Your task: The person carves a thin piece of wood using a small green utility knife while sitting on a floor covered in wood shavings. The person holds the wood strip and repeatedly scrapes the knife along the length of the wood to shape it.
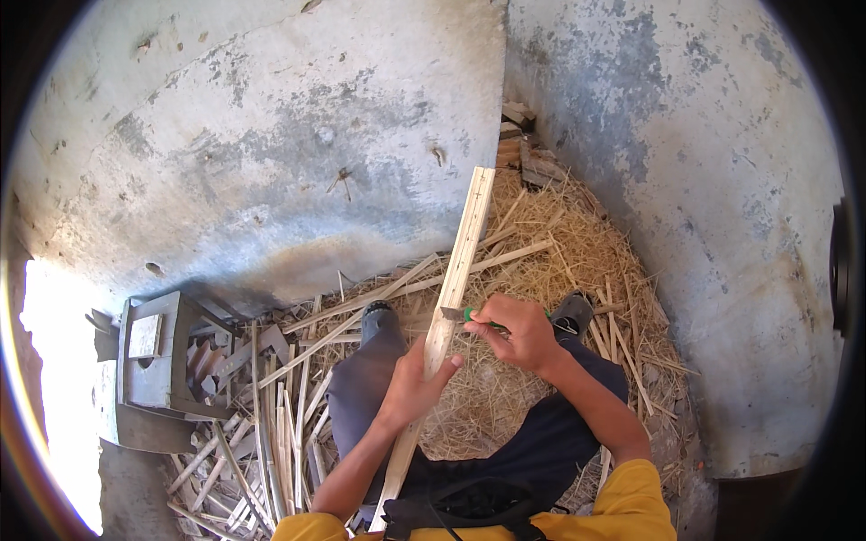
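Note:
A long pale wooden strip (463, 248) with a row of small dark marks slants up and away from my lap between my knees. My left hand (415, 383) is wrapped round its middle, thumb along the right edge. My right hand (521, 332) is closed on a green-handled tool with a short, flat dark blade (453, 314). That blade lies across the strip's face, just above my left hand; its exact kind is unclear. The strip's lower end runs down beside my waist.
Straw and shavings (577, 243) cover the ground around my boots. Loose wooden sticks (289, 433) lie heaped at the left, beside a grey wooden box (167, 356) on its side. Worn plastered walls (271, 135) stand ahead and to the right. Bright light enters at the far left.

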{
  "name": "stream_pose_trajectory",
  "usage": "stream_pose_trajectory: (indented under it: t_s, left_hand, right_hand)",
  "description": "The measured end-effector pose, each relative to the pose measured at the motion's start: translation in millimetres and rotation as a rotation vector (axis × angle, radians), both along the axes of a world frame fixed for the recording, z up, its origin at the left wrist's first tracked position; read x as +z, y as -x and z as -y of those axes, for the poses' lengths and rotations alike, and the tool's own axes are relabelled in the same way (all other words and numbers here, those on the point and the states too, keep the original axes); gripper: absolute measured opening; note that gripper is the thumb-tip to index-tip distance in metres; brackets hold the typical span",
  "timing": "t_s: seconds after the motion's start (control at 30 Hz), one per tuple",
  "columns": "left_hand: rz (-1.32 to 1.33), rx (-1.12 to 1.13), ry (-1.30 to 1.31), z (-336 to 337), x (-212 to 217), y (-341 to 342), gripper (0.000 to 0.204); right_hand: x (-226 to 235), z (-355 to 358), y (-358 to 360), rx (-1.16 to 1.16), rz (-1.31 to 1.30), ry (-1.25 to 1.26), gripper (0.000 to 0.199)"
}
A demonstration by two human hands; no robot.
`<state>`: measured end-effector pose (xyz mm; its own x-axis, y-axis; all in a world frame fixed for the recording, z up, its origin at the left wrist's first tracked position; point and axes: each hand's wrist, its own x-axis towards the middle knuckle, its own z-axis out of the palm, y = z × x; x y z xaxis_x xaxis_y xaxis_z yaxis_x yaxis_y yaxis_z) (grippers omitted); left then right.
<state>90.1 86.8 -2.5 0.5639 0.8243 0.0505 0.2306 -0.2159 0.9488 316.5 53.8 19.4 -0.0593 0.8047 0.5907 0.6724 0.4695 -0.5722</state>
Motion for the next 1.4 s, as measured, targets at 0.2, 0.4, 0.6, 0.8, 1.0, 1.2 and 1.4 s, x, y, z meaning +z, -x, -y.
stream_pose_trajectory:
  t_s: [0.2, 0.4, 0.6, 0.8, 1.0, 1.2, 1.4]
  left_hand:
    - [-0.141, 0.033, 0.045, 1.7, 9.3, 5.8, 0.042]
    - [-0.202, 0.05, -0.013, 4.7, 13.5, 12.1, 0.044]
    - [-0.247, 0.072, -0.009, 10.8, 10.9, 20.5, 0.037]
    - [-0.32, 0.069, 0.115, 20.5, 23.0, 28.2, 0.038]
    - [-0.291, -0.096, 0.074, 64.4, -1.3, 64.3, 0.044]
    - [-0.207, 0.006, -0.002, 49.6, -21.4, 66.4, 0.041]
    - [0.01, -0.017, 0.274, 16.2, -10.8, 43.4, 0.03]
  right_hand:
    - [-2.4, 1.5, 7.3, -0.08, 0.086, -0.02, 0.017]
    - [-4.8, 1.1, 8.3, -0.105, 0.091, -0.076, 0.016]
    - [-3.5, 1.9, 13.2, -0.118, 0.125, -0.094, 0.015]
    - [-17.9, -13.4, -3.5, -0.175, 0.108, -0.165, 0.011]
    - [-19.0, -46.5, -150.5, -0.59, -0.165, 0.068, 0.02]
    - [-17.7, -32.2, -112.2, -0.432, -0.602, 0.22, 0.017]
    - [-11.4, -15.0, -50.8, -0.126, -0.608, 0.023, 0.022]
